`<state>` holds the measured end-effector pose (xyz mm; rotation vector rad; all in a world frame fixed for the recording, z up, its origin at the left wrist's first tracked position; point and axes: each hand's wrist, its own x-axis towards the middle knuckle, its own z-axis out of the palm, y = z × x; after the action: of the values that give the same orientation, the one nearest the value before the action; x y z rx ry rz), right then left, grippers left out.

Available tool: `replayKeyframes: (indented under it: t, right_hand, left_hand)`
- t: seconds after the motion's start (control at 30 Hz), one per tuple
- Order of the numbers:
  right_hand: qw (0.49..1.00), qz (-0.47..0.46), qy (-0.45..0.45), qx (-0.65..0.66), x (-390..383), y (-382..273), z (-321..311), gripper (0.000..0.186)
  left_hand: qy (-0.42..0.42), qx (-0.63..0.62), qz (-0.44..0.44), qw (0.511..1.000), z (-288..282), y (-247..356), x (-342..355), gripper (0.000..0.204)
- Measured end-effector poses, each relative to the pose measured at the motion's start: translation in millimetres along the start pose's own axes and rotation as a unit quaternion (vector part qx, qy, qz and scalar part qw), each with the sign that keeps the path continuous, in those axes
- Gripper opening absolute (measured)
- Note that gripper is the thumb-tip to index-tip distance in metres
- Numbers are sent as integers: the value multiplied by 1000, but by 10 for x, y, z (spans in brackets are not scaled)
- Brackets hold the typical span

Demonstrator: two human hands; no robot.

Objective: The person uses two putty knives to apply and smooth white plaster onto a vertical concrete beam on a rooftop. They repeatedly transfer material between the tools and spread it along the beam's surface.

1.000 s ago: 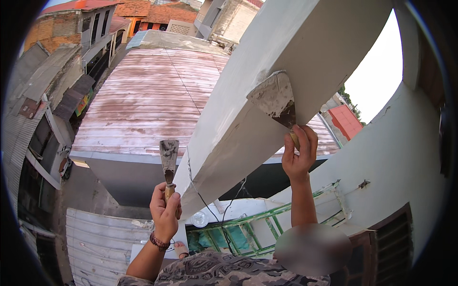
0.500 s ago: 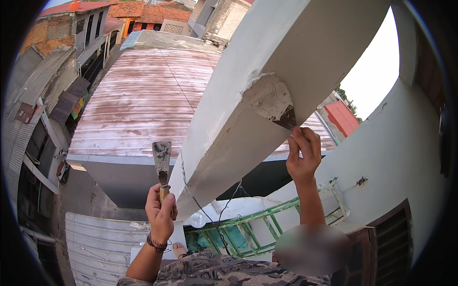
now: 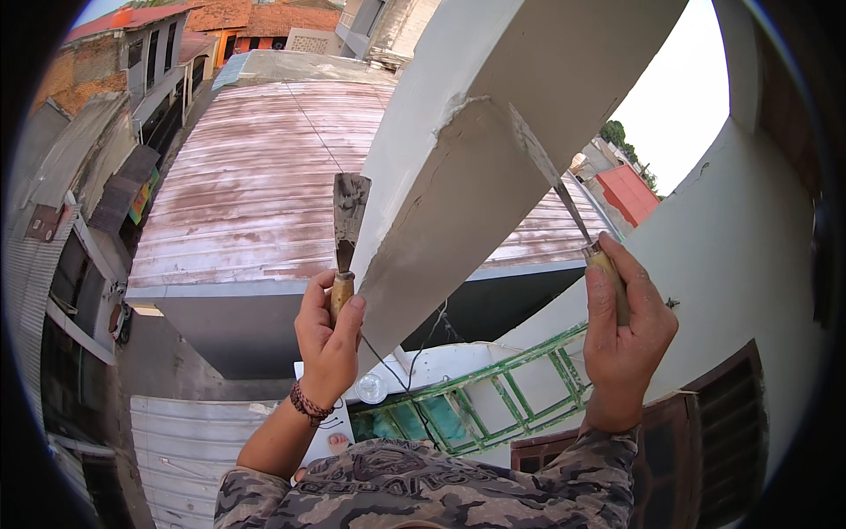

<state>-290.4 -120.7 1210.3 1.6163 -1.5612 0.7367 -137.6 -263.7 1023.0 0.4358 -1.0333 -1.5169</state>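
My left hand (image 3: 328,339) is closed round the wooden handle of a putty knife, its grey-smeared blade (image 3: 351,212) upright just left of the beam. In my closed right hand (image 3: 627,335) is a second wooden-handled putty knife (image 3: 568,204). Its blade is seen nearly edge-on, with pale filler along it, and its tip points up toward the beam's underside. Whether the tip touches the beam I cannot tell. The pale concrete beam (image 3: 493,207) runs diagonally between my hands. A ragged ridge of filler (image 3: 463,106) lies along its edge, and a thin crack runs below.
A green ladder (image 3: 507,397) lies beneath the beam, beside dark wires and a clear round container (image 3: 371,388). Below to the left is a corrugated metal roof (image 3: 198,450); beyond stands a rusty roof (image 3: 256,185). A white wall (image 3: 705,256) curves up at right.
My right hand has moved down and right, turning its knife edge-on; the broad pale filler seen against the beam no longer shows there. My left hand and knife have moved up and right.
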Motion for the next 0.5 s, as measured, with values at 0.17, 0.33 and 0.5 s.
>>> replayKeyframes:
  t: [0.17, 0.33, 0.5]
  right_hand:
    - [980, -82, -43, -177, 424, -427, -84, 21]
    - [941, -74, -114, -310, 301, -775, 125, 26]
    - [906, -75, -134, -395, 191, -927, 294, 34]
  left_hand:
    - [24, 70, 46, 996, -5, -91, 33, 23]
    - [33, 88, 51, 994, -69, -210, -19, 25]
    - [14, 105, 57, 993, -111, -312, -37, 28]
